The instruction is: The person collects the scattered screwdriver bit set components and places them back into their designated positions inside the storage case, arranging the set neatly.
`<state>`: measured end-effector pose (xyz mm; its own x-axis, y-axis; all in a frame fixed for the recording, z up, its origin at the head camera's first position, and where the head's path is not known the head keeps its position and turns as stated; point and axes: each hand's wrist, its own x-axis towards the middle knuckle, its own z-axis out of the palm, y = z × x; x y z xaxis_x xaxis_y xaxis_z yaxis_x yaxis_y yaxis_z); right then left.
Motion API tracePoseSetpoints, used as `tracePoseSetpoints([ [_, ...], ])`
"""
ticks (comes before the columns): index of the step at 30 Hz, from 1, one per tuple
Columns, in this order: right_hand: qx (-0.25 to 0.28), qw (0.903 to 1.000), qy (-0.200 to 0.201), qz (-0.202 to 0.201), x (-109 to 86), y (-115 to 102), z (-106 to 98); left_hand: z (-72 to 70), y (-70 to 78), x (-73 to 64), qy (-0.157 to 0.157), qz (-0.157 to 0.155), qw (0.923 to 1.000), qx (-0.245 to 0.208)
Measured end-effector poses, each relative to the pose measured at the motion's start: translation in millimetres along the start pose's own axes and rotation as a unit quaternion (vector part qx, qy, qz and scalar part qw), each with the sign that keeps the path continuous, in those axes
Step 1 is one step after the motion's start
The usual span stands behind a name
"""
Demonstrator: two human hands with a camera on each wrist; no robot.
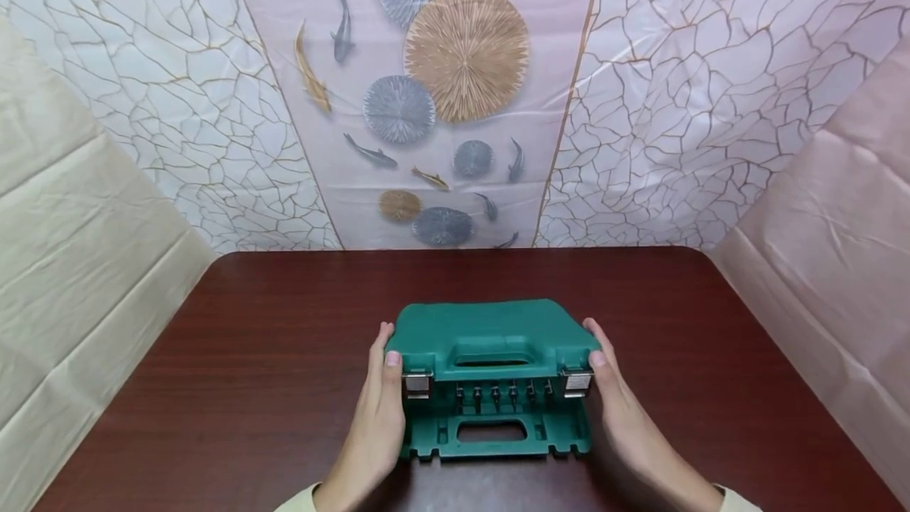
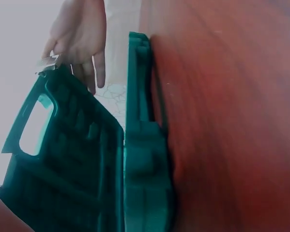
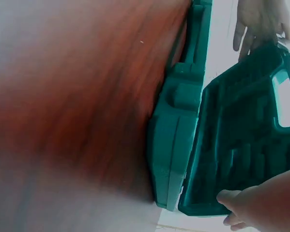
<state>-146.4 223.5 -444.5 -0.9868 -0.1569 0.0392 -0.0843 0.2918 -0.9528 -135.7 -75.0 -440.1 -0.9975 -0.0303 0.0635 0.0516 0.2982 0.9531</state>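
Observation:
A green plastic tool case lies on the table, its hinged lid partly raised. Inside, several small metal bits stand in a row. My left hand holds the lid's left side, thumb at the front corner and fingers along the outside. At the opposite side my right hand grips the lid the same way. Metal latches hang from the lid's front edge near both thumbs. The right wrist view shows the moulded hollows inside the lid and my right thumb at its edge.
The case rests on a dark reddish-brown wooden table near its front edge. Behind the table hangs a patterned cloth with fish and round shapes. Pale padded panels flank both sides.

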Motion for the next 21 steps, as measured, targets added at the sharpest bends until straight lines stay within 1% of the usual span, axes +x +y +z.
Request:
tracePoseSetpoints([
  [4, -0.053, 0.9974, -0.01, 0.047, -7.8, 1, -4, -2.3, -2.5, -8.2, -0.022, -0.051, 0.9983, 0.018],
  [5, -0.063, 0.9964, -0.011, 0.055, -9.8, 2, -4, -2.2, -3.5, -10.2, -0.023, -0.058, 0.9977, 0.026],
  [8, -0.074, 0.9953, -0.015, 0.061, -15.9, 2, -4, -1.9, -6.6, -15.3, -0.02, -0.057, 0.9971, 0.046],
  [9, -0.061, 0.9964, -0.015, 0.057, -17.5, 3, -4, -1.9, -7.7, -16.7, -0.018, -0.055, 0.997, 0.052],
  [11, -0.035, 0.9974, -0.014, 0.061, -20.7, 3, -3, -2.4, -10.3, -19.0, -0.02, -0.054, 0.9964, 0.063],
  [13, -0.012, 0.9982, -0.009, 0.059, -23.9, 4, -2, -3.6, -13.1, -20.6, -0.031, -0.055, 0.9964, 0.057],
  [15, 0.005, 0.9975, -0.007, 0.07, -26.1, 5, -2, -5.4, -15.6, -21.8, -0.051, -0.065, 0.9955, 0.046],
  [17, -0.002, 0.9962, -0.007, 0.087, -27.9, 6, -2, -7.6, -18.1, -23.5, -0.069, -0.071, 0.9945, 0.035],
  [18, -0.007, 0.9955, -0.008, 0.094, -28.7, 7, -2, -8.9, -19.8, -24.3, -0.077, -0.069, 0.9941, 0.031],
  [20, -0.031, 0.993, -0.005, 0.114, -30.7, 7, -3, -11.4, -22.5, -26.2, -0.091, -0.068, 0.9931, 0.028],
  [21, -0.041, 0.9923, -0.006, 0.116, -31.3, 8, -3, -12.7, -23.8, -27.4, -0.098, -0.066, 0.9927, 0.024],
])
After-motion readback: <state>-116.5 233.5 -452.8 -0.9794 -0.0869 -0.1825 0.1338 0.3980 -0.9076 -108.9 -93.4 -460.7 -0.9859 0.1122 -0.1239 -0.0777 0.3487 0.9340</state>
